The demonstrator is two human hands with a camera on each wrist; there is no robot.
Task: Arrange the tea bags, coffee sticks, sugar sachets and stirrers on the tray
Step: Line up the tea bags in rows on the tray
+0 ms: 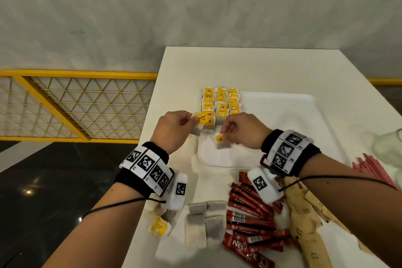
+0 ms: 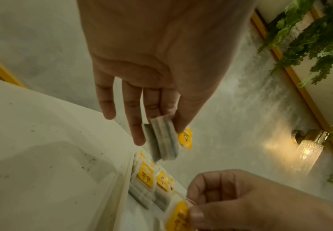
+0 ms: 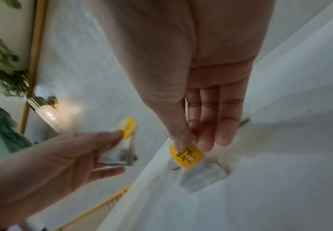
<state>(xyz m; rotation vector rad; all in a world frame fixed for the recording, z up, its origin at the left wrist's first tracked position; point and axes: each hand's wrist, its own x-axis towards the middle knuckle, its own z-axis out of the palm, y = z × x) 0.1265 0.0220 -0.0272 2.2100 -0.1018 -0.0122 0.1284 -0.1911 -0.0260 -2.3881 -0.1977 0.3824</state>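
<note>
Grey mottled wall behind; a white table (image 1: 272, 67) fills the right of the head view, with a yellow mesh railing (image 1: 76, 104) at mid left and dark floor at lower left. A white tray (image 1: 282, 115) sits at frame centre, and in its upper-left corner tea bags with yellow tags lie in three neat rows (image 1: 220, 102). The left hand (image 1: 171, 126) is at the tray's left edge, thumb and fingertips pinching one tea bag (image 2: 161, 137) by its top, yellow tag alongside; the bag hangs clear of the tray in the left wrist view, other fingers straight. The right hand (image 1: 241, 130) is just right of it, over the tray below the rows, thumb and forefinger pinching the yellow tag of a second bag (image 3: 201, 175); whether that bag touches the tray floor I cannot tell. At bottom centre, loose tea bags (image 1: 204, 224) lie on the table; right of them a heap of red coffee sticks (image 1: 250, 220), then brown sachets (image 1: 309, 224). Red stirrers (image 1: 374, 169) at the right edge, beside a clear glass object (image 1: 389, 148).
</note>
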